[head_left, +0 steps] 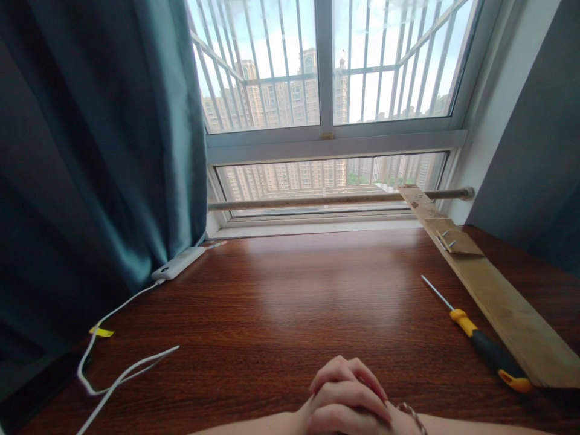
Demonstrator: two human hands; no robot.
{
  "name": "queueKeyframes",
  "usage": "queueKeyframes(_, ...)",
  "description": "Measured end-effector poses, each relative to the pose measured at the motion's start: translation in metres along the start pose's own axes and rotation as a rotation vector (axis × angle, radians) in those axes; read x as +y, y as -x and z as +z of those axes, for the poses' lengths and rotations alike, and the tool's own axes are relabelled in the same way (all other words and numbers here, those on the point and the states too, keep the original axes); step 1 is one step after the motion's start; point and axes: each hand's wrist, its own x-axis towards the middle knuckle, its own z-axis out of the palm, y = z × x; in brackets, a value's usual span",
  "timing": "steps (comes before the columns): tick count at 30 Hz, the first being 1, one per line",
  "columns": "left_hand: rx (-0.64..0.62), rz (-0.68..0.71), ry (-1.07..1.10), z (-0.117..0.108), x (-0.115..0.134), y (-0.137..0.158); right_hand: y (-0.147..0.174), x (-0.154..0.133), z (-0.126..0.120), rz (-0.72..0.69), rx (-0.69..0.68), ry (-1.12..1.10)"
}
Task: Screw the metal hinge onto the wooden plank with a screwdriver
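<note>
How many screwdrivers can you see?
1: the yellow and black screwdriver lies on the wooden tabletop, at the right, beside the long brown strip.

Brown wood-grain tabletop [290, 296] | yellow-black screwdriver [492, 350] — beside long tan board [512, 308] | white oblong unit [181, 262] — white cable [120, 380] attached

Bare wood opens a broad lane on the tabletop [335, 302], running straight from the clasped hands [347, 399] toward the window sill [317, 228]. At right, a screwdriver [478, 338] and a slanting long brown strip [502, 302] obstruct sideways reach. A looping white cable [121, 380] and blue curtain [167, 121] crowd the left; a horizontal bar [308, 202] crosses before the lower pane.
</note>
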Motion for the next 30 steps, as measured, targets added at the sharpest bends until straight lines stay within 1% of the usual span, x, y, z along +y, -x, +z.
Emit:
queueKeyframes(4,0.035,-0.031,-0.018,0.001,0.006,0.001,0.0,0.0,-0.002,0.002,-0.014,-0.026)
queueKeyframes(6,0.034,-0.036,-0.01,0.0,0.008,0.002,0.0,-0.001,-0.003,-0.003,0.005,-0.028)
queueKeyframes(9,0.002,-0.036,0.025,-0.003,0.006,0.0,-0.002,-0.002,-0.004,-0.019,0.032,-0.008)
queueKeyframes(13,-0.073,-0.028,0.048,-0.008,0.004,-0.004,-0.006,-0.004,-0.001,-0.047,0.017,0.047)
queueKeyframes(15,-0.087,-0.022,0.047,-0.009,0.004,-0.005,-0.008,-0.005,0.0,-0.05,0.015,0.056)
queueKeyframes(23,-0.003,-0.011,-0.011,-0.002,0.007,0.001,-0.004,-0.001,-0.002,-0.064,0.036,0.104)
queueKeyframes(27,-0.049,0.012,-0.007,-0.004,0.005,-0.001,-0.006,-0.003,-0.004,-0.098,0.027,0.136)
queueKeyframes(30,-0.086,-0.002,0.026,-0.006,0.005,-0.003,-0.007,-0.005,-0.002,-0.082,0.024,0.141)
